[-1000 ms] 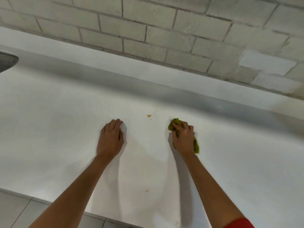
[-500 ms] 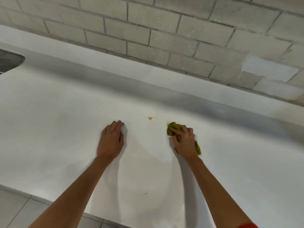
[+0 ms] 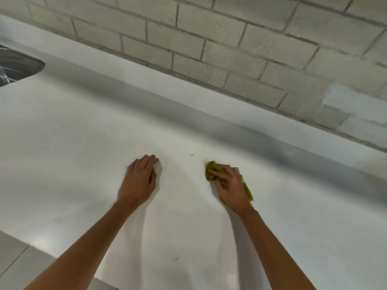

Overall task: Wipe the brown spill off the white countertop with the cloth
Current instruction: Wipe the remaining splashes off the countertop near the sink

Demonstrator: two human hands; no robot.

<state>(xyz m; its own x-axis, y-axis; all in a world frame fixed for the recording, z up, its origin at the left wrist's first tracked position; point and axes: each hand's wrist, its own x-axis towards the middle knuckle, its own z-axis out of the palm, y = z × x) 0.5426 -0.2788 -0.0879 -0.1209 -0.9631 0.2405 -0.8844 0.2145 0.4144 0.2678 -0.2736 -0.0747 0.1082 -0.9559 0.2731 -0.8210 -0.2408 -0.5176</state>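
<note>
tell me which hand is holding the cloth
The right hand grips the green cloth; the left hand lies flat on the countertop, holding nothing.

Grey brick wall (image 3: 209, 49) beyond the fingers (image 3: 147, 161). Metal sink (image 3: 16, 68) far left of them. White patch (image 3: 351, 103) on wall, upper right. Floor tiles (image 3: 14, 254) behind, lower left.

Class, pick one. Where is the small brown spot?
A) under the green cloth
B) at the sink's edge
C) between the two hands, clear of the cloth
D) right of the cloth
C: the brown spot sits on bare countertop, left of the cloth in the right hand and right of the left hand.
</note>
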